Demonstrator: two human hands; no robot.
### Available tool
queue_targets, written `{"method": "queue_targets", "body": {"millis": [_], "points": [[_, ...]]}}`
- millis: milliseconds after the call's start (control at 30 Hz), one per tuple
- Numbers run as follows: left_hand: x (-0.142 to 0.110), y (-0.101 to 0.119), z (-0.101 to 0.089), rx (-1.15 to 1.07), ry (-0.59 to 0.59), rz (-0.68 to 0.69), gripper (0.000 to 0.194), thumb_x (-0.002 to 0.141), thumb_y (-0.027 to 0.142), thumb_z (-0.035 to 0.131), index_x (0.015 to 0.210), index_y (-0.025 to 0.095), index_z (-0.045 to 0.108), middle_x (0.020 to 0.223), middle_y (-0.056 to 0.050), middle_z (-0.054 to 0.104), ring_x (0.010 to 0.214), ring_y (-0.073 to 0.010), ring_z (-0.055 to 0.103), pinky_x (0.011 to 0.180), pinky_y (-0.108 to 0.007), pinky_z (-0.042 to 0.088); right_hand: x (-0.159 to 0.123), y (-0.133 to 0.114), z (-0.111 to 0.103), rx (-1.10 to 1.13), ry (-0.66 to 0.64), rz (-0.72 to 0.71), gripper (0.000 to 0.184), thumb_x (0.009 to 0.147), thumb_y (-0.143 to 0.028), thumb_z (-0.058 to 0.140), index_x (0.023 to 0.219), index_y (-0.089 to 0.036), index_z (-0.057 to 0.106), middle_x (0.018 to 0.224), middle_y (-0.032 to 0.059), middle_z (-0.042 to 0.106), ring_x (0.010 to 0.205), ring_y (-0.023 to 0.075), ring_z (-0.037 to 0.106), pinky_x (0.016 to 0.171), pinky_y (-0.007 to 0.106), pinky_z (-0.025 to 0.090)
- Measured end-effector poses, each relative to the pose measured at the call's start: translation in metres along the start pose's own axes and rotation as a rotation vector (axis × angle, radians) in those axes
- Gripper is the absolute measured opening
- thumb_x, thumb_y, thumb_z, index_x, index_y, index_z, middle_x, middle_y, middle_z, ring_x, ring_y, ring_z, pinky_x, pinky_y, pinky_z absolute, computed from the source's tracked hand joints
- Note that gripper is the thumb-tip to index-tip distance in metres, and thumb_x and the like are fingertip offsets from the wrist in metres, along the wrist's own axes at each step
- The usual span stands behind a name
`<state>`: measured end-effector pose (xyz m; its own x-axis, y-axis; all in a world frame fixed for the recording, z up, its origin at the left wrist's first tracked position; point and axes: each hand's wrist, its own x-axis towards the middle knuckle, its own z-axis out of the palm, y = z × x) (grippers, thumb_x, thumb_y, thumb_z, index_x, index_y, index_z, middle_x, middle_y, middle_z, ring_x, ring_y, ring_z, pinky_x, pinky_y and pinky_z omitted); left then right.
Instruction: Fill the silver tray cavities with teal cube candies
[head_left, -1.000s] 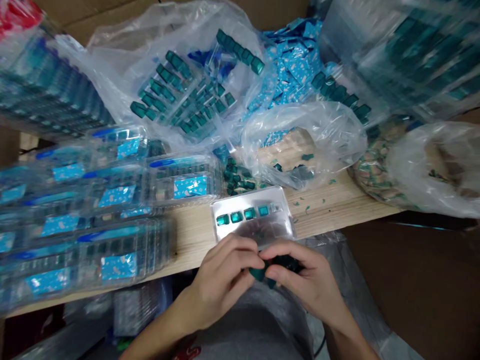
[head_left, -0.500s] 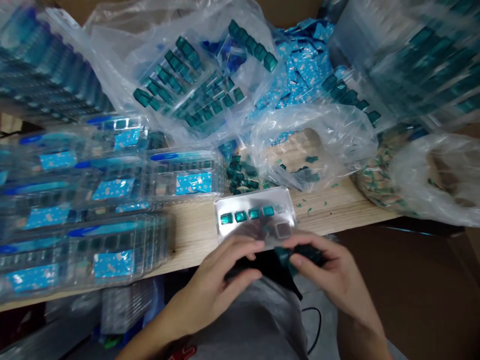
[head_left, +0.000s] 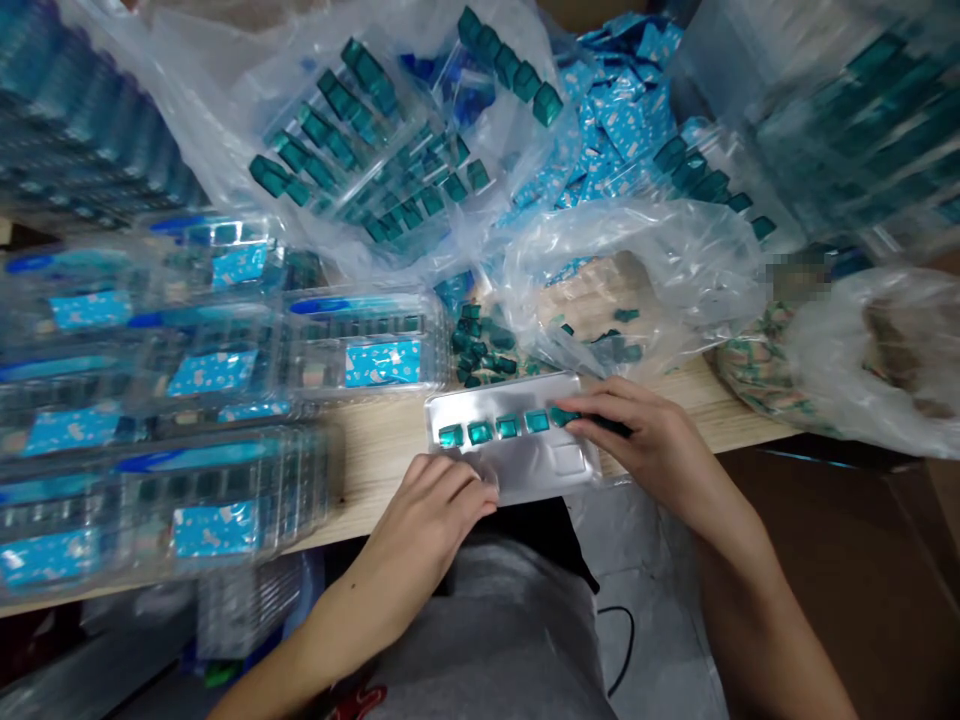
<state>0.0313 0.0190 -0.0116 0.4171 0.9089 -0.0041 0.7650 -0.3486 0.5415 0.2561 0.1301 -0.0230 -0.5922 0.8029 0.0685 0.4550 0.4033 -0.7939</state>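
Observation:
A shallow clear plastic tray (head_left: 525,465) lies at the table's front edge. Along its upper half runs a row of small translucent green blocks (head_left: 508,427). My left hand (head_left: 435,510) is closed at the tray's lower left edge, its fingertips against the plastic. With closed fingers, my right hand (head_left: 652,440) holds a green block (head_left: 562,415) at the right end of the row. Something dark, partly hidden, also shows under those fingers. Beyond the tray, more loose green blocks (head_left: 480,345) lie in a pile.
Filled clear blister packs (head_left: 217,500) with blue patterned packets are stacked at left. Behind lie a plastic bag (head_left: 300,235) with green pieces and a heap of blue packets (head_left: 622,100). Open plastic bags (head_left: 697,250) stand at right on the wooden table (head_left: 375,440).
My right hand has moved up from below the tray to the row's right end, bringing a green block there. My left hand has closed and shifted left and down to the tray's edge.

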Motion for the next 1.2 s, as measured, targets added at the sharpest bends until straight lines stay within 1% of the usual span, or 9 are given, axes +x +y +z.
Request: {"method": "queue_targets", "body": {"millis": [200, 300, 500, 600, 700, 900, 1033, 1100, 1200], "points": [[0.005, 0.0, -0.007, -0.035, -0.158, -0.05, 0.018, 0.099, 0.014, 0.042, 0.093, 0.016, 0.059, 0.086, -0.005, 0.063, 0.083, -0.0224, 0.055, 0.074, -0.035, 0.042, -0.006, -0.004, 0.004, -0.101, 0.025, 0.043, 0.027, 0.093, -0.022, 0.058, 0.116, -0.021, 0.072, 0.097, 0.0088, 0.072, 0.088, 0.0232, 0.07, 0.076, 0.035, 0.055], [0.003, 0.001, -0.009, -0.067, -0.231, -0.077, 0.018, 0.1, 0.014, 0.04, 0.095, 0.017, 0.057, 0.093, -0.006, 0.062, 0.089, -0.0232, 0.054, 0.079, -0.036, 0.043, -0.018, -0.006, -0.001, -0.026, 0.12, 0.079, 0.032, 0.092, -0.027, 0.06, 0.122, -0.022, 0.069, 0.098, 0.008, 0.073, 0.088, 0.022, 0.069, 0.079, 0.035, 0.056], [0.005, 0.0, -0.014, -0.038, -0.287, -0.079, 0.018, 0.101, 0.015, 0.039, 0.095, 0.019, 0.056, 0.096, -0.004, 0.061, 0.093, -0.0214, 0.054, 0.084, -0.036, 0.044, -0.054, -0.006, -0.008, 0.098, 0.288, 0.345, 0.028, 0.087, -0.035, 0.065, 0.109, -0.022, 0.074, 0.091, 0.0058, 0.076, 0.082, 0.0208, 0.071, 0.076, 0.033, 0.057], [0.01, 0.0, -0.009, 0.162, -0.219, 0.031, 0.021, 0.099, 0.012, 0.041, 0.089, 0.018, 0.058, 0.088, -0.005, 0.063, 0.085, -0.0219, 0.057, 0.078, -0.035, 0.046, -0.067, -0.005, -0.002, 0.163, 0.276, 0.36, 0.026, 0.084, -0.036, 0.066, 0.104, -0.022, 0.075, 0.093, 0.0062, 0.077, 0.086, 0.0219, 0.072, 0.079, 0.035, 0.058], [0.012, 0.002, -0.005, 0.336, -0.054, 0.159, 0.027, 0.096, 0.009, 0.038, 0.079, 0.017, 0.057, 0.074, -0.004, 0.061, 0.07, -0.0212, 0.055, 0.068, -0.034, 0.045, -0.073, -0.007, 0.01, 0.211, 0.272, 0.329, 0.032, 0.084, -0.033, 0.068, 0.114, -0.022, 0.071, 0.08, 0.002, 0.073, 0.077, 0.0185, 0.07, 0.079, 0.033, 0.058], [0.003, 0.013, -0.036, 0.013, 0.108, 0.075, 0.014, 0.095, 0.011, 0.046, 0.085, 0.02, 0.051, 0.078, 0.0, 0.06, 0.073, -0.0148, 0.053, 0.069, -0.026, 0.044, -0.07, -0.017, 0.033, 0.306, 0.279, 0.264, 0.056, 0.085, -0.033, 0.068, 0.138, -0.023, 0.053, 0.072, -0.0039, 0.065, 0.069, 0.0145, 0.065, 0.072, 0.027, 0.055], [0.002, 0.022, -0.042, 0.01, 0.184, 0.147, 0.013, 0.093, 0.007, 0.048, 0.089, 0.019, 0.053, 0.079, -0.002, 0.063, 0.076, -0.015, 0.054, 0.072, -0.027, 0.046, -0.067, -0.024, 0.034, 0.322, 0.338, 0.203, 0.058, 0.088, -0.031, 0.065, 0.142, -0.026, 0.046, 0.072, -0.0049, 0.065, 0.067, 0.0134, 0.066, 0.074, 0.025, 0.055], [0.003, 0.025, -0.033, 0.049, 0.189, 0.201, 0.013, 0.092, 0.007, 0.049, 0.089, 0.017, 0.055, 0.083, -0.004, 0.067, 0.079, -0.0156, 0.057, 0.075, -0.027, 0.049, -0.067, -0.026, 0.031, 0.298, 0.379, 0.156, 0.052, 0.087, -0.028, 0.065, 0.138, -0.028, 0.051, 0.073, -0.0048, 0.067, 0.067, 0.0132, 0.068, 0.074, 0.024, 0.056], [0.003, 0.024, -0.012, 0.163, 0.254, 0.242, 0.006, 0.095, 0.018, 0.053, 0.093, 0.015, 0.057, 0.092, -0.007, 0.071, 0.086, -0.0183, 0.062, 0.081, -0.031, 0.053, -0.068, -0.027, 0.026, 0.201, 0.423, 0.097, 0.022, 0.083, -0.025, 0.068, 0.105, -0.028, 0.07, 0.075, -0.0029, 0.072, 0.067, 0.0141, 0.07, 0.067, 0.02, 0.057]]}}
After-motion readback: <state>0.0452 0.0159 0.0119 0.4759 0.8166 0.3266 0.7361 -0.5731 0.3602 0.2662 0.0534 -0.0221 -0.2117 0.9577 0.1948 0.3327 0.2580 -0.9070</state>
